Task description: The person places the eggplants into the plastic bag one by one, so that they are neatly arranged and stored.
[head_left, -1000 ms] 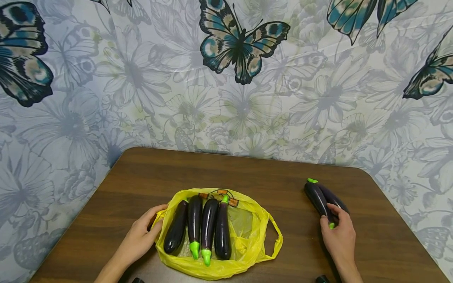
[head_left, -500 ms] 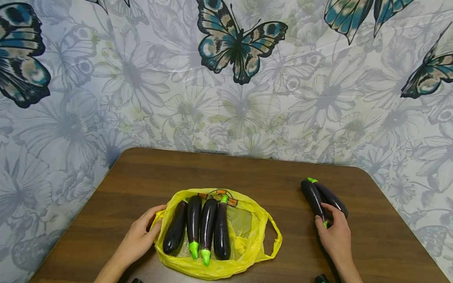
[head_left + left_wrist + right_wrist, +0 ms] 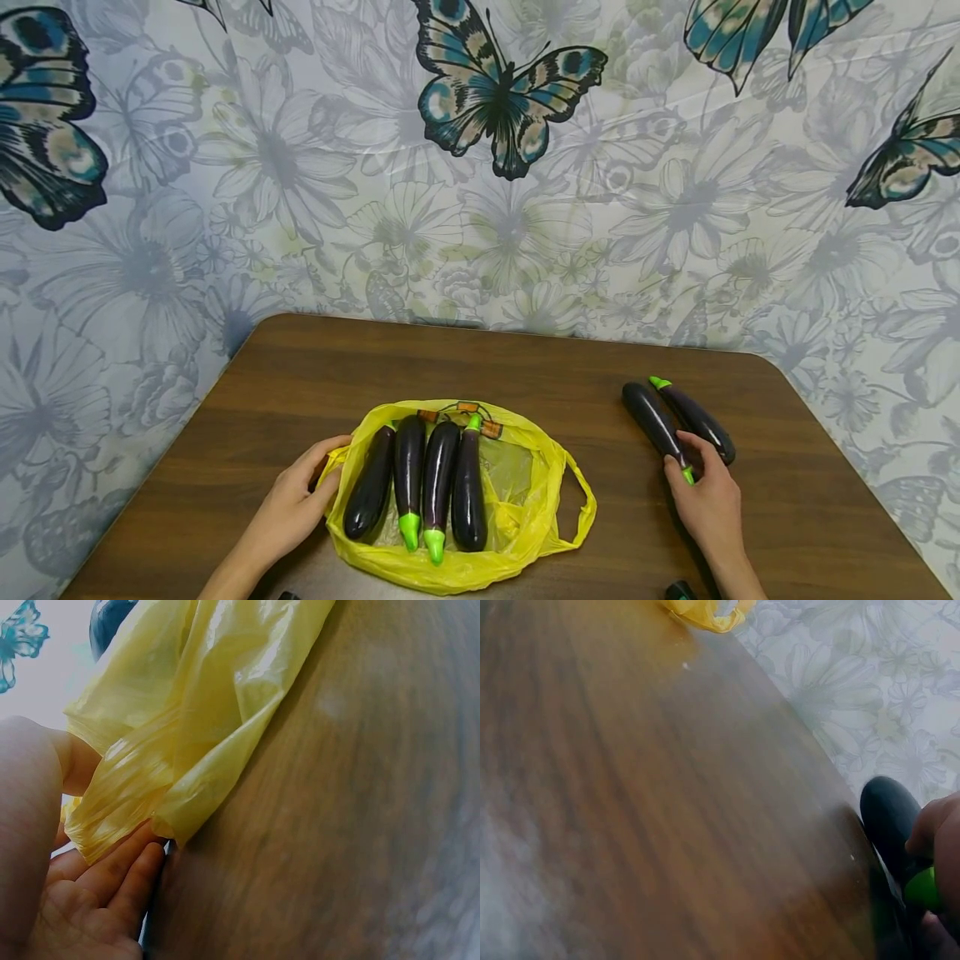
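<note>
A yellow plastic bag (image 3: pixel 536 537) lies spread on the wooden table with its mouth up, several glossy eggplants (image 3: pixel 438 471) side by side in it. At the bag's left edge is my left hand (image 3: pixel 288 504), gathered plastic (image 3: pixel 124 795) between its thumb and fingers. To the right of the bag, my right hand (image 3: pixel 707 500) grips an eggplant (image 3: pixel 649 412) by its green stem end; its rounded end points up and left. Close beside that one lies another eggplant (image 3: pixel 697 421), its green stem pointing away from me.
The brown table (image 3: pixel 570 358) ends at a wall covering (image 3: pixel 315 208) printed with flowers and butterflies. On the bag's right side a looped handle (image 3: pixel 588 508) sticks out. Orange tags (image 3: pixel 491 430) lie at the bag's back rim.
My right hand has shifted slightly left with the gripped eggplant, and a gap has opened between it and the other eggplant. The left hand and the bag have stayed put.
</note>
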`<state>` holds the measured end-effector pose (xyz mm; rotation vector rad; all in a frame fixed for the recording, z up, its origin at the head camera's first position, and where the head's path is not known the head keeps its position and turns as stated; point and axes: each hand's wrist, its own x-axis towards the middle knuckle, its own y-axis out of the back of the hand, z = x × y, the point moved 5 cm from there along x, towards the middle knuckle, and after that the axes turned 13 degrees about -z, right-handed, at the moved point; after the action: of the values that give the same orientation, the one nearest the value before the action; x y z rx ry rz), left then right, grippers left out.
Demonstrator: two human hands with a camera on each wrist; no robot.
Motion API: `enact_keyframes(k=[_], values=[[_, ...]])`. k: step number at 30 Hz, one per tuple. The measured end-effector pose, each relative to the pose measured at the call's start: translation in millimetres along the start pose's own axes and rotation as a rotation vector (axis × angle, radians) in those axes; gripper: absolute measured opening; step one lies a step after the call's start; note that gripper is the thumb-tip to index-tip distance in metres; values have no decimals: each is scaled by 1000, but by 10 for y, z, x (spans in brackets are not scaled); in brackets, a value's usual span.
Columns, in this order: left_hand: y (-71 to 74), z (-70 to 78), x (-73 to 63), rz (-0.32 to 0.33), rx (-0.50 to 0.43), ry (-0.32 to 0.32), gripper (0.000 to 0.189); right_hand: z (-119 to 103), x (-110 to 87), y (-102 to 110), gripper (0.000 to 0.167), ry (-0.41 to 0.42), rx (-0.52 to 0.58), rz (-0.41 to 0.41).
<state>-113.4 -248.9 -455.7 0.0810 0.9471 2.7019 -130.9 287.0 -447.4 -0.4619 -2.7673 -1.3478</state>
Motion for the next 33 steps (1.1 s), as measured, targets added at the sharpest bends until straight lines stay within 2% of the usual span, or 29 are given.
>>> enact_keyframes(k=[13,17,28,33], values=[[-1,-1,-3,5,6,-3,38,-6,-34,28,27,-28,139,78],[-1,-3,-2,5,6,-5,38,-3,-31,31,25,-12,180,93],[4,5,-6,14,27,-8,38,-28,-37,11,26,16,355,59],[4,4,-2,12,28,-4,38,-34,-28,0,27,12,378,24]])
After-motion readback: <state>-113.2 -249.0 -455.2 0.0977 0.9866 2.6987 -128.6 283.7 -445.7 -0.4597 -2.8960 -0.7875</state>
